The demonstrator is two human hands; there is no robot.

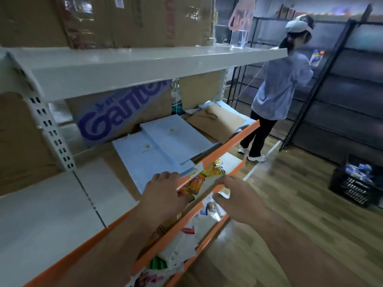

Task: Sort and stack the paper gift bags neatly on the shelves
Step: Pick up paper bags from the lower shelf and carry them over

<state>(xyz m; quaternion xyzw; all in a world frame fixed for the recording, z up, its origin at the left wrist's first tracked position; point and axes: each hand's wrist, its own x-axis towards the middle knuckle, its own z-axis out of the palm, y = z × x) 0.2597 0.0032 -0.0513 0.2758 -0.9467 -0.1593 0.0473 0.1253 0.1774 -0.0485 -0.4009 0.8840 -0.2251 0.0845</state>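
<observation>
Obs.: the pale gift bags [165,146] lie flat on the middle shelf [51,204], two at least. The upper one overlaps the lower and is skewed across it, so the edges do not line up. Their long axis runs from the orange front lip [232,139] back towards the printed cardboard box [124,119], slanted rather than square to the lip. One near corner sits on or just over the lip. A brown gift bag [217,123] lies flat further along the same shelf to the right, apart from the pale pair and at its own angle. The left hand [163,189] is at the near edge of the pale bags, palm down, fingertips on the front corner. We cannot tell whether a thumb is under the paper, so we record contact and not a confirmed grip. The right hand [238,199] is spread wide and holds nothing. It hovers off the shelf front, over the lower shelves where the snack packets [196,181] lie, near the pale bags but not touching them. Key relation: the bags lie ahead of both hands and slightly left, and the left hand is clearly the nearer. Judgement: squaring the stack likely needs the right hand on the far-right edge while the left steadies the near corner. The brown bag is in easier reach of the right hand.
</observation>
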